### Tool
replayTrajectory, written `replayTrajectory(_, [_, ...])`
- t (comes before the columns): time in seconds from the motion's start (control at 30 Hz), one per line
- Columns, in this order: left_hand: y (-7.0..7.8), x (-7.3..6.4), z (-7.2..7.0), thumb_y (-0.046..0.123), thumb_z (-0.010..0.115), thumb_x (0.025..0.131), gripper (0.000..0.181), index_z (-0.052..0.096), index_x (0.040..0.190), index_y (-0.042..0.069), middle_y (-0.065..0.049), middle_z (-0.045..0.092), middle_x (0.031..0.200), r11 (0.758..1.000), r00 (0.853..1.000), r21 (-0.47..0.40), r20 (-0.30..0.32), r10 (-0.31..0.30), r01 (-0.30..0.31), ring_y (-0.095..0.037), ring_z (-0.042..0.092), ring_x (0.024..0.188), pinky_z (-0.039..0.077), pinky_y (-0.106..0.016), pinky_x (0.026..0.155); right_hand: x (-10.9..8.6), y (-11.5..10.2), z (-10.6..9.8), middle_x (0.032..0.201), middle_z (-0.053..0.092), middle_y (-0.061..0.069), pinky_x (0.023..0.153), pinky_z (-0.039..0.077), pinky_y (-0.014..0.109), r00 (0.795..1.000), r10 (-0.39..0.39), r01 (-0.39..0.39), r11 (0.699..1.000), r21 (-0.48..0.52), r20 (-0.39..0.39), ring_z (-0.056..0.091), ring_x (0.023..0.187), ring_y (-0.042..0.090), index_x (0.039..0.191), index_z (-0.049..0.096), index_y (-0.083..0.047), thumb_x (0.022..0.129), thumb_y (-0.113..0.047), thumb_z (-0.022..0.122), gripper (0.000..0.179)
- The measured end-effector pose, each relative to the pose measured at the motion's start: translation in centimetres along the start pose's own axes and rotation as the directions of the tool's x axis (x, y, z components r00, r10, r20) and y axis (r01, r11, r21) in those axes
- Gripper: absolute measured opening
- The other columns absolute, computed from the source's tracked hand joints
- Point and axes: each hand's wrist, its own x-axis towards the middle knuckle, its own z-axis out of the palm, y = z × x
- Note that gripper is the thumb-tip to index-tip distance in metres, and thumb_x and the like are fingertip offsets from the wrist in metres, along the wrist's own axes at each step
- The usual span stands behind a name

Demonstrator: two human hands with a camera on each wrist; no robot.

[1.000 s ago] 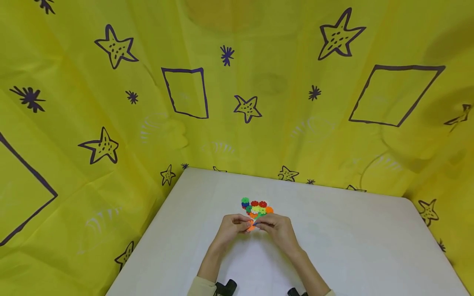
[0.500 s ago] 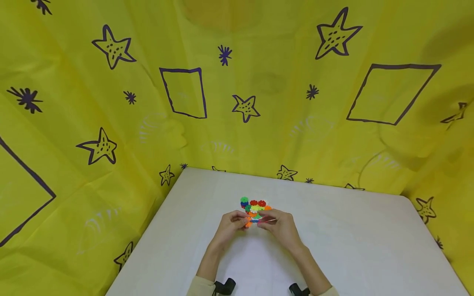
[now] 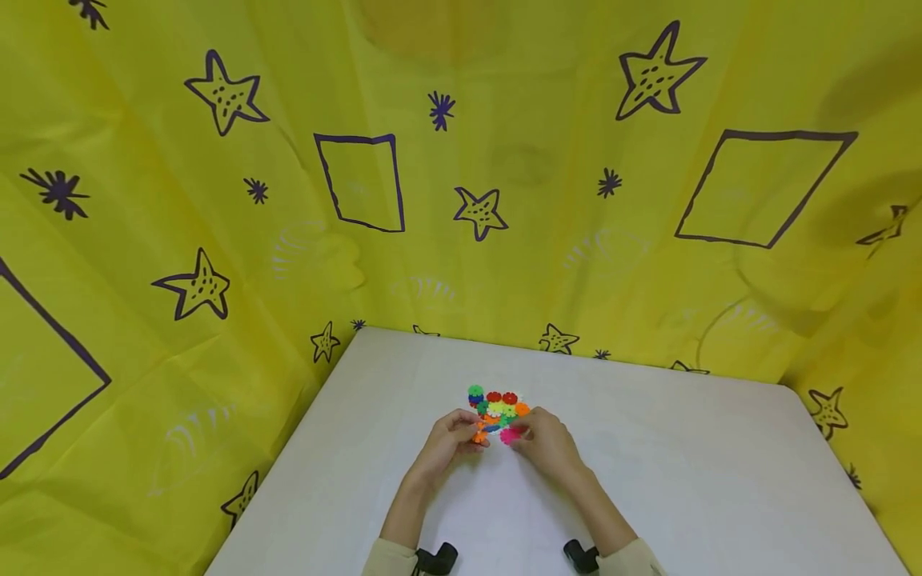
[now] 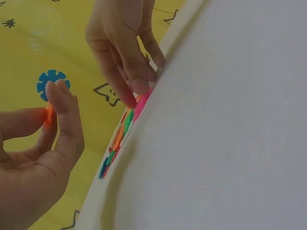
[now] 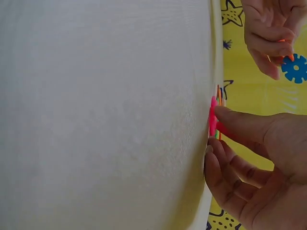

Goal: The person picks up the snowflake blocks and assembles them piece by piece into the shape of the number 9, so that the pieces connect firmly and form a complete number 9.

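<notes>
My left hand [image 3: 445,446] pinches an orange notched interlocking disc [image 4: 49,115] between thumb and fingers. A blue notched disc [image 4: 44,87] is joined to it at an angle and stands out past the fingertips, raised off the table. Thumb and fingers of my right hand [image 3: 551,448] hold a pink notched disc [image 3: 508,436] at the near right side of a group of coloured discs [image 3: 495,407]. In the right wrist view the pink disc [image 5: 212,115] is seen edge-on, low over the white tabletop, the fingertips overlapping part of it.
Red, green, yellow, white and orange discs lie close together just beyond my hands, with a green disc [image 3: 475,390] and a dark blue one at the left end. The white table [image 3: 684,464] ends at a yellow curtain [image 3: 504,264] with drawn stars behind and beside it.
My hands were together over the orange and blue discs, then drew apart. The right hand, now with the pink disc, has moved slightly right; the left still holds the joined pair.
</notes>
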Motion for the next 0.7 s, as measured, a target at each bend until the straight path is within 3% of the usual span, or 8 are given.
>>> replayTrajectory(0.13, [-0.1, 0.1, 0.0, 0.004, 0.055, 0.105, 0.018, 0.055, 0.117, -0.010, -0.024, 0.069, 0.106, 0.996, 1.000, -0.084, 0.022, -0.013, 0.015, -0.018, 0.072, 0.083, 0.060, -0.033, 0.087, 0.2, -0.1, 0.1, 0.087, 0.064, 0.000, 0.066, 0.050, 0.031, 1.000, -0.005, 0.005, 1.000, -0.017, 0.008, 0.056, 0.074, 0.013, 0.100, 0.081, -0.007, 0.082, -0.007, 0.088, 0.020])
replayTrajectory(0.37, [0.1, 0.0, 0.3, 0.003, 0.056, 0.105, 0.026, 0.059, 0.123, -0.015, -0.013, 0.068, 0.108, 0.993, 1.000, -0.119, 0.016, -0.021, 0.022, -0.016, 0.073, 0.088, 0.060, -0.030, 0.088, 0.2, 0.0, -0.3, 0.076, 0.066, -0.003, 0.063, 0.052, 0.028, 0.998, 0.057, -0.056, 0.990, 0.128, -0.008, 0.059, 0.068, 0.011, 0.091, 0.075, -0.006, 0.081, 0.000, 0.087, 0.016])
replayTrajectory(0.53, [0.1, -0.1, 0.3, 0.008, 0.058, 0.106, 0.030, 0.062, 0.124, -0.016, -0.012, 0.068, 0.112, 0.994, 1.000, -0.106, 0.019, -0.023, 0.025, -0.018, 0.073, 0.094, 0.058, -0.030, 0.091, -0.1, 0.1, -0.8, 0.072, 0.068, -0.001, 0.057, 0.051, 0.027, 0.992, 0.125, -0.127, 0.950, 0.286, 0.028, 0.062, 0.061, 0.014, 0.091, 0.076, -0.005, 0.088, -0.002, 0.081, 0.007])
replayTrajectory(0.7, [0.1, 0.0, 0.4, 0.015, 0.063, 0.105, 0.035, 0.062, 0.124, -0.015, -0.010, 0.068, 0.109, 0.998, 1.000, -0.058, 0.014, -0.022, 0.023, -0.017, 0.072, 0.095, 0.057, -0.034, 0.095, -0.3, -0.5, -1.3, 0.073, 0.073, 0.004, 0.058, 0.056, 0.028, 0.988, 0.154, -0.139, 0.899, 0.415, -0.001, 0.070, 0.064, 0.019, 0.089, 0.077, -0.004, 0.089, -0.006, 0.081, 0.004])
